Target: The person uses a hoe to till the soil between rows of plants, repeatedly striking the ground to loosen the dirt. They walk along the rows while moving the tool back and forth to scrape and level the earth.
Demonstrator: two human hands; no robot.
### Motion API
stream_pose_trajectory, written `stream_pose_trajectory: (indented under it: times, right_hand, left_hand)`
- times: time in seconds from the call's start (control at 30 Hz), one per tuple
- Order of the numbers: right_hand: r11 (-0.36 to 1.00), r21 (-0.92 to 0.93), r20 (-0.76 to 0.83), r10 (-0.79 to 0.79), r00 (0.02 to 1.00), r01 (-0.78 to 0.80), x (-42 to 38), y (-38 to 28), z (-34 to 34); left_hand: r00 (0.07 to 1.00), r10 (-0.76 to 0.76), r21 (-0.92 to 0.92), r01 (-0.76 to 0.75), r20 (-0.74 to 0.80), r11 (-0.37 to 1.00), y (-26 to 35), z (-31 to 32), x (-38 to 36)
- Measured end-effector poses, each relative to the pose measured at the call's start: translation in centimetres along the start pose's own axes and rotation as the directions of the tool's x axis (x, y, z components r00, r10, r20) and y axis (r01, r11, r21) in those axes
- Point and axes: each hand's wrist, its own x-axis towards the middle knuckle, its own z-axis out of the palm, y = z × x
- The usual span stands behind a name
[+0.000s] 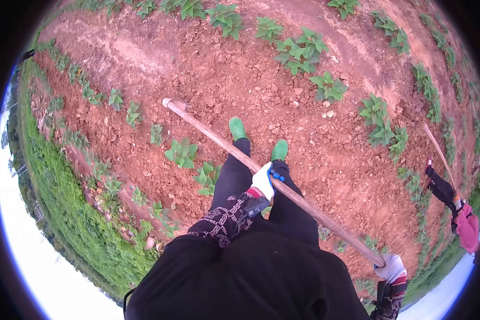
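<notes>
A long wooden-handled hoe (221,140) slants across the front of my body. Its head (180,105) is at the upper left end, close over the loose red soil, with the blade partly hidden behind the handle. My left hand (263,181), in a white glove with blue on the fingers, is wrapped round the middle of the handle. Near the handle's lower right end, my right hand (392,268) in a white glove grips it too. Between the hoe head and my left hand, my green boots (237,128) stand on the soil.
Rows of leafy green plants (301,50) run ahead and to the right, and another row (182,153) runs close by my feet on the left. A grassy bank (85,213) lies farther left. At the right, a person in pink (466,229) holds a long-handled tool (439,152).
</notes>
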Motion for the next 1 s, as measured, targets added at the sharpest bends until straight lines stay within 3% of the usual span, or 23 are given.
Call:
stream_pose_trajectory:
  times: [0.03, 0.13, 0.2, 0.3, 0.37, 0.43, 0.47, 0.6, 0.7, 0.73, 0.77, 0.87, 0.9, 0.93, 1.0]
  right_hand:
    - [1.0, 0.024, 0.068, 0.009, 0.998, -0.01, 0.1, 1.0, 0.4]
    - [1.0, -0.025, -0.005, 0.007, 1.0, -0.007, 1.2, 3.0, 3.2]
    - [0.998, -0.057, -0.113, -0.03, 0.993, 0.024, 3.1, 2.7, 4.1]
    - [0.999, -0.04, -0.155, -0.041, 0.987, 0.035, 6.5, 1.0, 3.8]
    - [0.998, -0.056, -0.172, -0.041, 0.984, 0.032, 9.7, -0.7, 4.0]
    - [0.986, -0.07, -0.311, -0.164, 0.936, 0.15, 14.0, -3.4, 4.0]
    - [0.978, -0.081, -0.321, -0.207, 0.924, 0.19, 16.2, -5.6, 3.6]
    - [0.949, -0.057, -0.355, -0.309, 0.882, 0.31, 25.6, -17.5, 2.9]
    - [0.896, -0.04, -0.322, -0.43, 0.843, 0.441, 31.0, -27.6, 2.7]
    - [0.873, -0.028, -0.302, -0.471, 0.829, 0.486, 31.2, -33.4, 1.1]
    - [0.85, -0.012, -0.284, -0.507, 0.814, 0.526, 30.8, -38.2, -0.2]
    - [0.8, 0.05, -0.22, -0.576, 0.788, 0.599, 29.7, -44.8, -2.8]
    - [0.777, 0.06, -0.23, -0.6, 0.766, 0.627, 29.5, -45.9, -3.1]
    - [0.812, 0.08, -0.129, -0.566, 0.814, 0.578, 28.9, -46.7, -3.9]
    - [0.833, 0.063, -0.077, -0.545, 0.835, 0.55, 28.6, -46.2, -4.2]
  left_hand:
    - [0.997, -0.063, 0.015, 0.064, -0.043, 0.998, -0.5, 0.0, -0.8]
    - [0.98, -0.183, -0.046, 0.18, -0.081, 0.983, -1.3, -2.9, 0.8]
    - [0.977, -0.203, -0.065, 0.199, -0.064, 0.978, -0.1, -3.2, 1.7]
    - [0.969, -0.209, -0.123, 0.193, -0.132, 0.973, 3.2, -2.3, 2.0]
    - [0.993, -0.098, -0.104, 0.091, -0.059, 0.99, 6.3, -1.2, 1.5]
    - [0.999, -0.047, -0.116, 0.046, -0.003, 0.992, 11.0, -0.6, 2.1]
    - [0.995, 0.091, -0.083, -0.088, 0.029, 0.993, 13.3, -1.7, 3.7]
    - [0.943, 0.334, -0.045, -0.333, 0.016, 0.942, 27.8, 2.5, 0.5]
    - [0.814, 0.58, -0.004, -0.58, -0.009, 0.814, 38.8, 3.3, -1.8]
    - [0.735, 0.677, -0.026, -0.677, 0.027, 0.736, 45.2, 3.7, -3.6]
    - [0.67, 0.742, 0.059, -0.741, 0.02, 0.668, 47.5, 4.1, -4.4]
    - [0.617, 0.78, 0.05, -0.786, 0.105, 0.616, 53.3, 3.5, -4.0]
    - [0.632, 0.771, 0.08, -0.774, 0.073, 0.628, 54.7, 3.3, -3.3]
    - [0.648, 0.761, 0.107, -0.76, 0.041, 0.641, 55.4, 3.0, -2.4]
    - [0.701, 0.712, 0.143, -0.708, 0.033, 0.691, 54.5, 1.9, 0.8]
